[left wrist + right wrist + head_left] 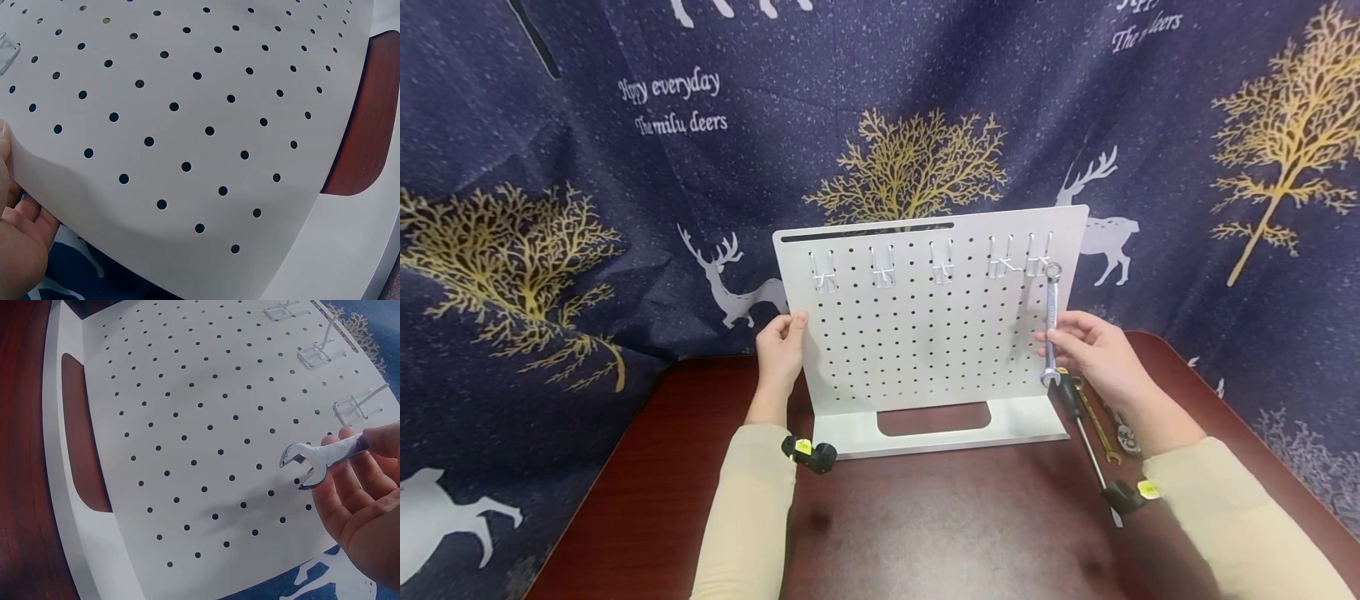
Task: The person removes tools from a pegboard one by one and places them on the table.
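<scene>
A white pegboard point(917, 333) stands upright on its flat base, with several wire hooks point(942, 262) across its upper part. My left hand point(781, 343) grips the board's left edge, thumb at the front and fingers behind, as the left wrist view also shows. In my right hand point(1093, 350) a silver combination wrench point(1051, 321) is pinched between thumb and fingers, held upright before the board's right side. Its ring end is up near the rightmost hook point(1038, 260); whether they touch I cannot tell. The open end point(306, 464) points down, close to the perforated face.
Right of the board, on the dark red table point(925, 517), lie a black-handled screwdriver point(1090, 442), a gold-coloured wrench point(1101, 429) and a silver tool point(1126, 435) partly hidden by my right arm. A dark blue cloth point(760, 167) with deer and trees hangs behind.
</scene>
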Demonstrator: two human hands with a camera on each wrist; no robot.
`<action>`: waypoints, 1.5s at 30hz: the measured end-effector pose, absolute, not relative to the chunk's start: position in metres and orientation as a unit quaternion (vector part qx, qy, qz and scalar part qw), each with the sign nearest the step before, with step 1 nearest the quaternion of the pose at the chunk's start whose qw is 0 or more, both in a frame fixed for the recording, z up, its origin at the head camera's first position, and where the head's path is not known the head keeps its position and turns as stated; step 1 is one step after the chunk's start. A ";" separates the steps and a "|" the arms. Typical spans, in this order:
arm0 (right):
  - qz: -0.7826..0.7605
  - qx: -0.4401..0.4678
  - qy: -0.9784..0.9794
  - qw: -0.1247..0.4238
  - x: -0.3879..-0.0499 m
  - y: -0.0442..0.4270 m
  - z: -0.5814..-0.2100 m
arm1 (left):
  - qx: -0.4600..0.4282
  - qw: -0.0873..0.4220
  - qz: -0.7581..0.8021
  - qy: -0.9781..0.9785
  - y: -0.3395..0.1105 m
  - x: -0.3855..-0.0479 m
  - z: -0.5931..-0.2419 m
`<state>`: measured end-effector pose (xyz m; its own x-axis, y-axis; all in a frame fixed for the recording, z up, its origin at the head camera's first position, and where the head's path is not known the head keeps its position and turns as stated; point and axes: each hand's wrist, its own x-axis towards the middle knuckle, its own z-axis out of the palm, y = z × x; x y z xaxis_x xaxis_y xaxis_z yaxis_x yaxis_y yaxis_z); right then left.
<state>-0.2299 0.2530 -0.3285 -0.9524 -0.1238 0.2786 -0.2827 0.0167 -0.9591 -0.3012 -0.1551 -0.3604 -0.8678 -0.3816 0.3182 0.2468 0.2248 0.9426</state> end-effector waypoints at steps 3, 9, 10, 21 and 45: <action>0.690 0.143 -0.708 0.058 -0.229 0.254 -0.328 | 0.045 0.254 -0.623 -0.738 -0.155 -0.301 -0.360; 0.675 0.135 -0.723 0.062 -0.225 0.257 -0.328 | 0.046 0.256 -0.630 -0.731 -0.154 -0.301 -0.361; 0.673 0.132 -0.725 0.062 -0.225 0.258 -0.328 | 0.047 0.255 -0.631 -0.731 -0.155 -0.301 -0.361; 0.654 0.117 -0.745 0.067 -0.217 0.271 -0.334 | 0.048 0.253 -0.636 -0.728 -0.155 -0.301 -0.361; 0.673 0.103 -0.729 0.069 -0.206 0.326 -0.363 | 0.043 0.252 -0.627 -0.736 -0.156 -0.300 -0.360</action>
<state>-0.2062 0.3259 -0.3626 -0.9692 -0.0572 0.2396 -0.2434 0.0726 -0.9672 -0.3002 -0.1561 -0.3604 -0.8691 -0.3801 0.3164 0.2525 0.2091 0.9447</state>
